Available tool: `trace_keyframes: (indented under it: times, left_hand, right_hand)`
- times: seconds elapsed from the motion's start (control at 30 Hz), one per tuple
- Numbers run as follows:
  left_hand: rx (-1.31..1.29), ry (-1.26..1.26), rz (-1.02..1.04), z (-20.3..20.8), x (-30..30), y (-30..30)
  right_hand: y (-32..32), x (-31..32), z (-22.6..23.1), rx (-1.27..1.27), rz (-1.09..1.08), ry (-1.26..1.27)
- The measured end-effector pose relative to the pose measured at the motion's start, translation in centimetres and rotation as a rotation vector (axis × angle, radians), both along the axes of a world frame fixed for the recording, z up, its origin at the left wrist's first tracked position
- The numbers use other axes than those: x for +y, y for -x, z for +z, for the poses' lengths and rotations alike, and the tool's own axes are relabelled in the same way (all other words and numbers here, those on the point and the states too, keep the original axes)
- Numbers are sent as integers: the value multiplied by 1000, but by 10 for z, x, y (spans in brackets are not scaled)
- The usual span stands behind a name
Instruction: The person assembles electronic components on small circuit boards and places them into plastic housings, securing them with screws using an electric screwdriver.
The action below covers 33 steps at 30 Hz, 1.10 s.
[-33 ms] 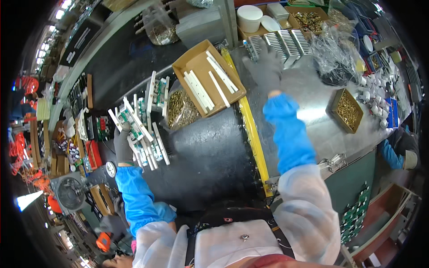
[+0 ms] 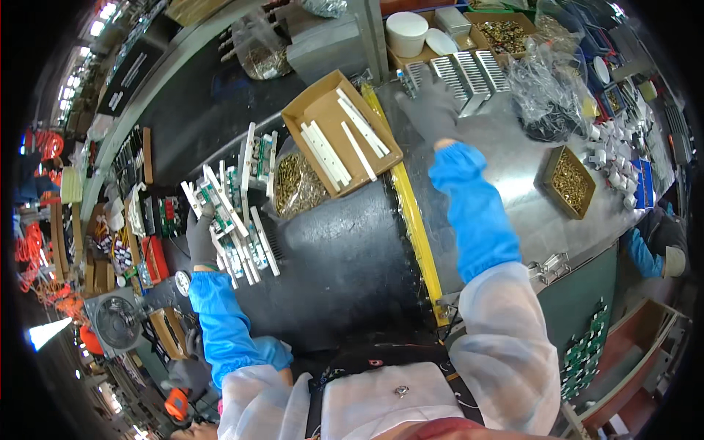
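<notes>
Grey gloves cover both of my hands. At the left, my left hand (image 2: 199, 238) is closed at the side edge of a pile of green circuit boards with white strips (image 2: 233, 220); its fingertips are partly hidden among them. Far ahead on the metal table, my right hand (image 2: 431, 110) reaches out with its fingers apart, over the near end of a finned metal heat sink (image 2: 416, 72). More finned heat sinks (image 2: 469, 77) stand in a row just right of it. How firmly the right fingers touch the metal, I cannot tell.
A cardboard box (image 2: 293, 117) with white strips lies between my arms, beside a bag of brass screws (image 2: 299, 183). Yellow tape (image 2: 416, 227) marks the black mat's edge. To the right are a small tray of screws (image 2: 568, 183) and crumpled clear plastic bags (image 2: 546, 84).
</notes>
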<state>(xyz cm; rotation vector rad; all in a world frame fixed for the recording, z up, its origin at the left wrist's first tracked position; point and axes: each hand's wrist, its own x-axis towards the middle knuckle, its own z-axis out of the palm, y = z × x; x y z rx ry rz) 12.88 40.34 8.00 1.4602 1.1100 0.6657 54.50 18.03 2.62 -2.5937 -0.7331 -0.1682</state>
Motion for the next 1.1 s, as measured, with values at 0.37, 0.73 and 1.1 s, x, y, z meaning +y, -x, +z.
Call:
trace_keyframes:
  times: [0.37, 0.73, 1.1]
  left_hand:
    - [552, -1284, -517, 51, -55, -230]
    - [350, -1715, -1393, -83, -139, -485]
    - [132, -1407, -980, 16, -158, -305]
  right_hand:
    - [-15, 0, -21, 212, -6, 161]
    - [197, -217, -3, 1308, 249, -614]
    - [16, -192, -12, -64, -10, -250]
